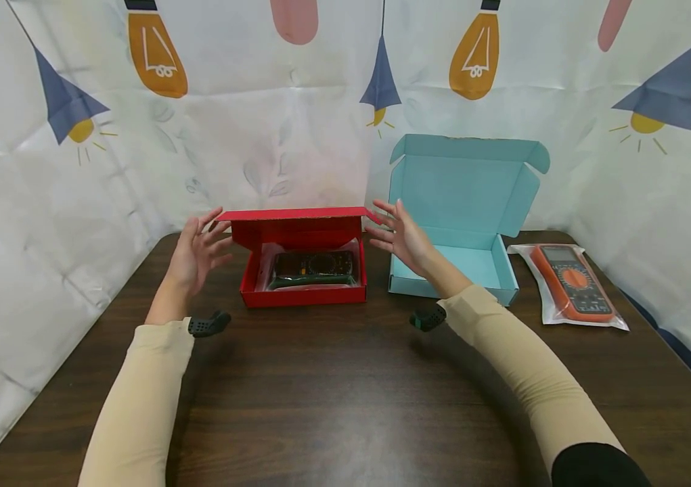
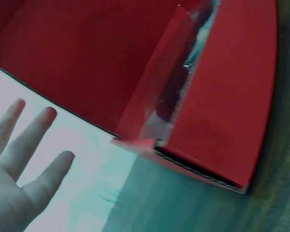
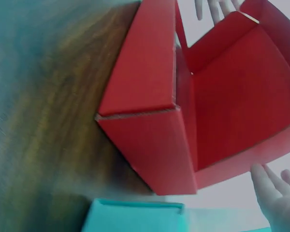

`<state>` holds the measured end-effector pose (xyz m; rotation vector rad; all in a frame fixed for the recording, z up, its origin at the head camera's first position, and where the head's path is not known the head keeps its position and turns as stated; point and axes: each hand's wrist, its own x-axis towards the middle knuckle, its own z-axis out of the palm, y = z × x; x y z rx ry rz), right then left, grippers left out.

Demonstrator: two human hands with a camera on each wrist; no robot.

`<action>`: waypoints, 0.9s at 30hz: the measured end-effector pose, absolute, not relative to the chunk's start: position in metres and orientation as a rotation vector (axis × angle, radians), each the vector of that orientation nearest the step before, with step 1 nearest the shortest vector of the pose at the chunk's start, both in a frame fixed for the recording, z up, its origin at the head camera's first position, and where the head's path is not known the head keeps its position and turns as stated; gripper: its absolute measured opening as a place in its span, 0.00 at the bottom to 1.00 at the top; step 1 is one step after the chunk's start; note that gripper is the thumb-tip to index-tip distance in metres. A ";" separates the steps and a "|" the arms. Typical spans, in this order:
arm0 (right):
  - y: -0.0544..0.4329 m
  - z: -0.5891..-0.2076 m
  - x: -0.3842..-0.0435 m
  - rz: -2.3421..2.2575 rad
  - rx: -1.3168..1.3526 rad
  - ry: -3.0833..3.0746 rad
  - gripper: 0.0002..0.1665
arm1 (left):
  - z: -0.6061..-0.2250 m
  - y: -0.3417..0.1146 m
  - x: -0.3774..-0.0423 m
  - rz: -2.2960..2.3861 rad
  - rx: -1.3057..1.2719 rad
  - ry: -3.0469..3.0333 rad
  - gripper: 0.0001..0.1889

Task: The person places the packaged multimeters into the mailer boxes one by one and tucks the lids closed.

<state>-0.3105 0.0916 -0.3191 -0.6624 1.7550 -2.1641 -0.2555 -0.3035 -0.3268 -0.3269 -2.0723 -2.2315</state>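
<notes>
A red cardboard box (image 1: pixel 302 297) stands toward the back of the table, its lid (image 1: pixel 293 214) raised and leaning forward. Inside lies a dark multimeter (image 1: pixel 313 265) in a clear plastic bag. My left hand (image 1: pixel 194 256) is at the lid's left side with fingers spread; in the left wrist view its fingertips (image 2: pixel 49 113) lie near the lid's edge, holding nothing. On the other side, my right hand (image 1: pixel 405 237) has its fingers extended at the lid's right flap. The right wrist view shows a fingertip (image 3: pixel 257 170) at that flap's edge; whether it touches I cannot tell.
Right of the red box, a light-blue box (image 1: pixel 467 182) stands with its lid up. Farther right lies an orange multimeter (image 1: pixel 573 281) in a clear bag. The dark wooden table (image 1: pixel 321 392) meets a white patterned cloth (image 1: pixel 229 135) behind.
</notes>
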 end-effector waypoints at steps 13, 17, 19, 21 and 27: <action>0.083 -0.315 -0.305 -1.902 -0.784 1.914 0.33 | -0.317 -0.299 -0.260 -2.043 -0.392 -2.332 0.33; 0.082 -0.315 -0.304 -1.865 -0.767 1.998 0.34 | -0.321 -0.299 -0.259 -2.042 -0.438 -2.301 0.30; 0.082 -0.315 -0.304 -1.824 -0.776 2.060 0.35 | -0.322 -0.299 -0.258 -2.027 -0.457 -2.300 0.29; 0.082 -0.315 -0.304 -1.776 -0.800 2.129 0.36 | -0.324 -0.300 -0.258 -2.006 -0.477 -2.302 0.28; 0.082 -0.320 -0.301 -1.717 -0.859 2.229 0.36 | -0.328 -0.302 -0.259 -1.877 -0.470 -2.370 0.27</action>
